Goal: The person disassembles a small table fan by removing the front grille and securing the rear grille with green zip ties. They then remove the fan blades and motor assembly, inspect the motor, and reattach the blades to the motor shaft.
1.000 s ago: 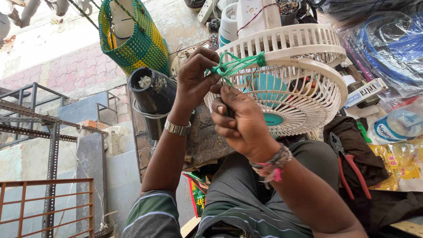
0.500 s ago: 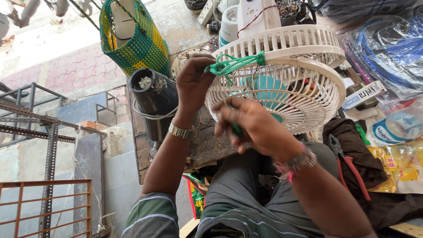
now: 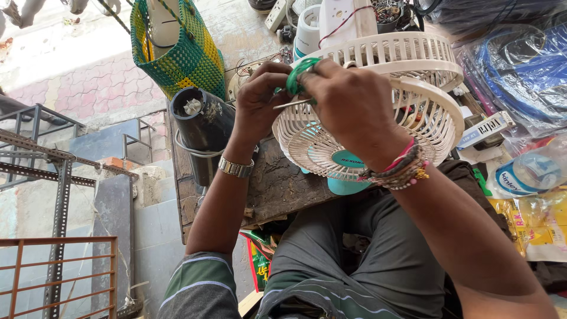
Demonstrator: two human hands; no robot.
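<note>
Both hands meet at the far left rim of the cream fan guard [image 3: 378, 112], which rests on the person's lap. The left hand [image 3: 260, 97] and right hand [image 3: 348, 100] have fingers clamped on a green wire loop [image 3: 297, 74] between them, right hand nearer.

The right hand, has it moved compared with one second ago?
Yes. The right hand has gone up, from the centre hub of the white fan guard to its top rim, where it now meets the left hand at the green wire.
</note>
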